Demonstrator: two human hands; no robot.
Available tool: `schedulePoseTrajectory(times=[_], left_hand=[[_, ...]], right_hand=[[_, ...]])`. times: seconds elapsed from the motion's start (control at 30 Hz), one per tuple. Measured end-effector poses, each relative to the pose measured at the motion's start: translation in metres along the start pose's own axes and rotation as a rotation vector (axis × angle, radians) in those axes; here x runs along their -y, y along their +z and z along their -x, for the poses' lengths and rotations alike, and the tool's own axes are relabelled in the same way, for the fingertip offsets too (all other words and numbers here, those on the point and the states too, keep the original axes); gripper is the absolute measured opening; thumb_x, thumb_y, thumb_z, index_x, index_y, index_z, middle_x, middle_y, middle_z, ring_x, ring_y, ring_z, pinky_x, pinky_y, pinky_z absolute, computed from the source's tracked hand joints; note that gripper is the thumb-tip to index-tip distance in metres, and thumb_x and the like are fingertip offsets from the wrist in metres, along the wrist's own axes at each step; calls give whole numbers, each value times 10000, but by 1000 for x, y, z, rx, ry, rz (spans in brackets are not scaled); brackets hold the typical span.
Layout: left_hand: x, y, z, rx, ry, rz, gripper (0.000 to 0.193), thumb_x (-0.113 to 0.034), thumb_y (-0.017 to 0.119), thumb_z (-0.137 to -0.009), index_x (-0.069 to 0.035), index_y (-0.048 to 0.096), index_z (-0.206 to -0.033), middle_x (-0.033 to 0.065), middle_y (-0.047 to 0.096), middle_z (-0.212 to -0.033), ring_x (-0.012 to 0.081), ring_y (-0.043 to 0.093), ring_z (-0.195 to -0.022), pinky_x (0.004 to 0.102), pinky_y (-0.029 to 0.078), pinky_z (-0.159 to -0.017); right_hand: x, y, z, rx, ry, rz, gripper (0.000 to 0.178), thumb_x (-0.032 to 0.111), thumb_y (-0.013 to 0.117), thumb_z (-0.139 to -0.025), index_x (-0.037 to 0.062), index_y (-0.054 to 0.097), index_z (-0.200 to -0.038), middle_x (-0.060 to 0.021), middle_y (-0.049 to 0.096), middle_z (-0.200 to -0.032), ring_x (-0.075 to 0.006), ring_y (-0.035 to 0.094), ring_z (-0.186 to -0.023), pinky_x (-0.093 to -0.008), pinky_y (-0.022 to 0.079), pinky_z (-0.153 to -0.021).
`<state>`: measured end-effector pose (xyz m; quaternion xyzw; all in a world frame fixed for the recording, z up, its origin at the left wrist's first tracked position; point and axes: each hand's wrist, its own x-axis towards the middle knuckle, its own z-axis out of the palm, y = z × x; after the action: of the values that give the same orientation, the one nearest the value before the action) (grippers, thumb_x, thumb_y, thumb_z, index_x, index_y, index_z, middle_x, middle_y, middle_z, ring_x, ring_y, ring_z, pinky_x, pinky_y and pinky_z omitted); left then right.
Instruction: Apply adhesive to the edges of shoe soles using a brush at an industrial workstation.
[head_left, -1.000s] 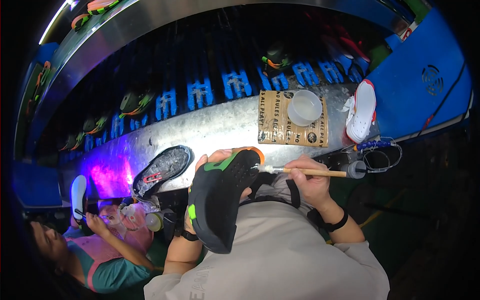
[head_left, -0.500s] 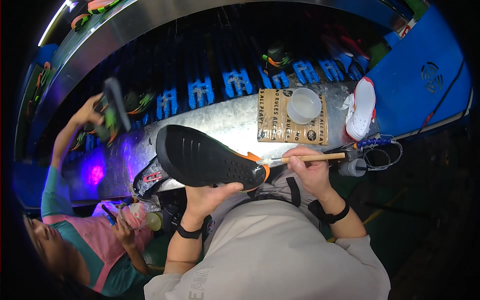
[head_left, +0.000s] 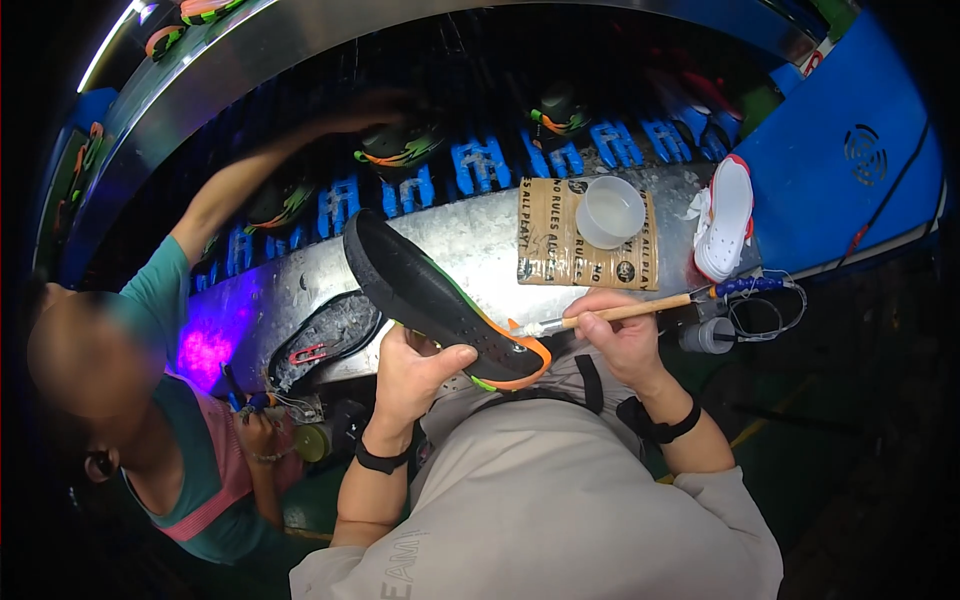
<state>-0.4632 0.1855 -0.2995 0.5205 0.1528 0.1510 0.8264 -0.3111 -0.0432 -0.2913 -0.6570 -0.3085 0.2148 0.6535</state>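
My left hand grips a black shoe sole with an orange and green edge, its thumb on the near side and its fingers partly hidden beneath. The sole is tilted, its rounded end raised toward the far left and its orange end close to my lap. In my right hand is a brush with a pale wooden handle, pinched close to its head. The brush tip meets the orange end of the sole, or is very near it. Dark wristbands circle both my wrists.
A clear plastic cup stands on a taped cardboard piece. Right of it lies a white and red sole. A black tray-like piece holds a red clip. Beyond, blue racks carry shoes. A co-worker's arm reaches over them.
My left hand has tipped the sole, so more of its orange and green edge shows. The brush has shifted slightly down. The co-worker's arm has swung right, and a shoe now sits on the rack there.
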Motion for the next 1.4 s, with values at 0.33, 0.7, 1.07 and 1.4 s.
schedulePoseTrajectory(times=[0.33,0.7,1.07,1.4], left_hand=[[9,-6,-8,-11,-71,69,523,-74,827,-842,75,547,-1259,135,664,-1186,213,649,-1083,353,525,-985],[11,-8,-10,-5,-100,76,508,-33,791,-841,77,540,-1270,138,658,-1192,210,652,-1088,367,520,-1006],[5,-11,-10,104,-78,-7,525,-57,813,-831,64,553,-1270,118,675,-1170,191,646,-1072,355,512,-987],[6,-11,-11,82,-120,58,530,-48,814,-830,64,548,-1275,128,669,-1183,193,648,-1082,356,525,-982]], right_hand=[[-5,10,2,-80,7,62,127,77,633,-989,0,713,-1051,-18,680,-909,-75,595,-816,-227,484,-728],[-2,-1,5,14,-21,-26,124,41,640,-938,-10,718,-1020,-33,660,-865,-92,580,-771,-248,470,-701],[-2,-6,-2,19,-28,191,122,28,657,-855,6,735,-947,-54,648,-813,-127,579,-733,-278,464,-677],[3,-2,-4,94,-36,231,129,35,666,-836,4,736,-939,-74,658,-806,-163,610,-724,-301,480,-662]])
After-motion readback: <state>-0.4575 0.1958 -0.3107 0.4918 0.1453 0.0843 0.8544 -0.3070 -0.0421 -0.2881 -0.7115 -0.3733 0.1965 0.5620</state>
